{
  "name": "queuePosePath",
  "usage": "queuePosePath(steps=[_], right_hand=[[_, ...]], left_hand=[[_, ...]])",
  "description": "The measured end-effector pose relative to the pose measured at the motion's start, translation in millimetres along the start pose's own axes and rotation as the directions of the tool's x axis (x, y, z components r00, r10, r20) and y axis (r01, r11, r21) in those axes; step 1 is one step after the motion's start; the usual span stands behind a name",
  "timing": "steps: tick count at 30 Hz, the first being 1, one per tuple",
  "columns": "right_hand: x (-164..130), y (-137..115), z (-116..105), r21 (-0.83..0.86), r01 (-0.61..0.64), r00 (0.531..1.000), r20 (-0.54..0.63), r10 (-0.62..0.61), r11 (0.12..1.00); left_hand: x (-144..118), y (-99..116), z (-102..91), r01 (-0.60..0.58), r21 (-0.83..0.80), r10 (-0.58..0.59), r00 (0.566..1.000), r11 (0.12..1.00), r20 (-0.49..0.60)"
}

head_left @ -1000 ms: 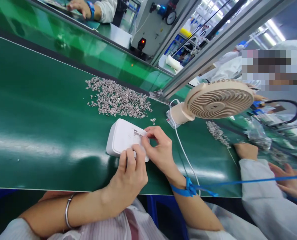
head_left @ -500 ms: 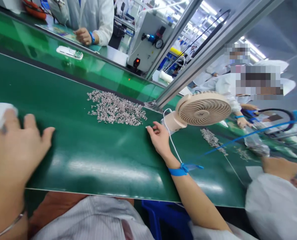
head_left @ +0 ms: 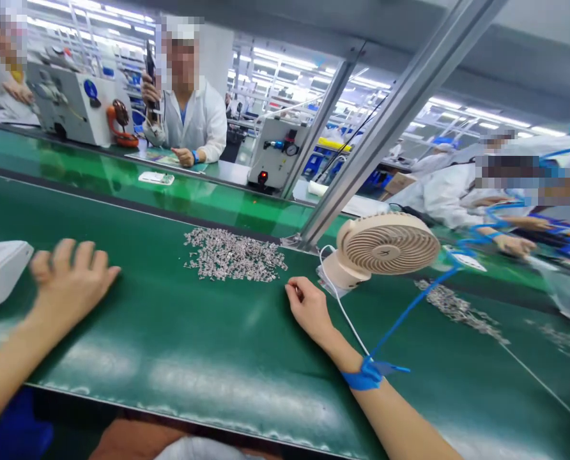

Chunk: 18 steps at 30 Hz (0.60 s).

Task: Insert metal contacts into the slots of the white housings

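Note:
My left hand [head_left: 74,278] hovers over or rests on the left part of the green belt [head_left: 193,338], its fingers spread and nothing seen in them. Just left of it stands a white plastic device [head_left: 0,275], cut off by the picture's edge; the hand looks apart from it. My right hand [head_left: 311,306] has thumb and fingertips pinched together, and whatever they may hold is hidden. A pile of small silvery metal parts [head_left: 237,255] lies just beyond and left of it. Around my right wrist is a blue strap [head_left: 364,377] with a blue cord.
A beige fan [head_left: 388,246] with a white cable stands right of my right hand, beside a metal post [head_left: 362,160]. Another parts pile [head_left: 457,306] lies farther right. Across the barrier, a white housing [head_left: 156,178] lies before a co-worker [head_left: 203,121]; others work at right.
The view has tilted up and shows more of the room. My left hand has moved away from the white device. A tiny pale bit seen at my right fingertips earlier no longer shows.

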State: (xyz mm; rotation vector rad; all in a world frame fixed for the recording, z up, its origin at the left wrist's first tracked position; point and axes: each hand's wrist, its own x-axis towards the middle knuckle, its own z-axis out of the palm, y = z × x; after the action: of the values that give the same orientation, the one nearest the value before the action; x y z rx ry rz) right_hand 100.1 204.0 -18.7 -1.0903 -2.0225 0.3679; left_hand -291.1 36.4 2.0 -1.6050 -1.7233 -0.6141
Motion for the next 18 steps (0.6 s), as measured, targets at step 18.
queuePosePath(steps=[18], right_hand=[[-32.7,-47.8,7.2,0.096,0.309,0.95,0.012,-0.311,0.946]], left_hand=[[56.8,209.0,31.9,0.063,-0.755,0.394,0.823,0.653,0.41]])
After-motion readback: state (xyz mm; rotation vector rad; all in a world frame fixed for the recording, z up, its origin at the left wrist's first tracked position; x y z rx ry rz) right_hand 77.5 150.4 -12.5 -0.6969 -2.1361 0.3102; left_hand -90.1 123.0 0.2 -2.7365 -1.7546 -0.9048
